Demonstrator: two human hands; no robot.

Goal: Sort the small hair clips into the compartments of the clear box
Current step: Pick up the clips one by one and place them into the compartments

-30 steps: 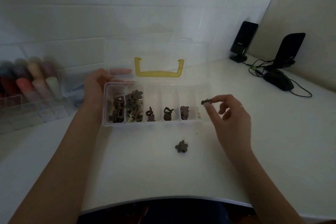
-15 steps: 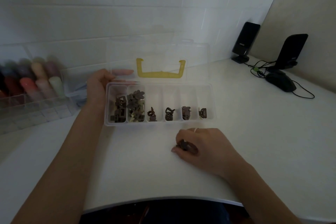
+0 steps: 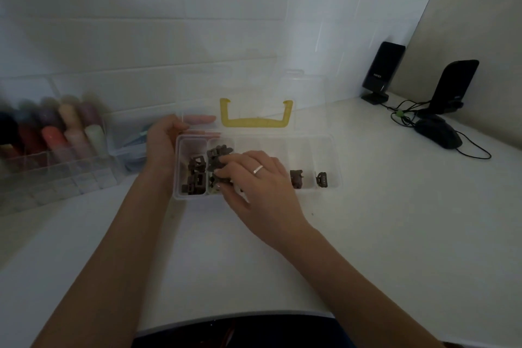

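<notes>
Clips fill the clear box (image 3: 333,161) at the centre of the frame, its lid raised behind it with a yellow handle (image 3: 255,118) showing through. The right hand (image 3: 254,178) reaches in from the lower right and lies over the second compartment from the left, fingers curled down into the pile of dark hair clips (image 3: 217,154) there; whether they pinch a clip or only touch the heap cannot be told, since the fingertips are buried among the pieces. A ring (image 3: 258,169) sits on one finger. The left hand (image 3: 162,144) grips the box's upper left corner, thumb along the near side and fingers wrapped behind the wall. The leftmost compartment holds more square-shaped clips (image 3: 196,175). Toward the right of the box, one dark clip (image 3: 296,179) lies in the fifth compartment and another clip (image 3: 321,179) in the last. At the left edge a clear organiser (image 3: 56,169) holds coloured tubes, blurred. In the upper right stand two black speakers (image 3: 382,70) and a mouse (image 3: 437,133) on the white table (image 3: 395,234).
</notes>
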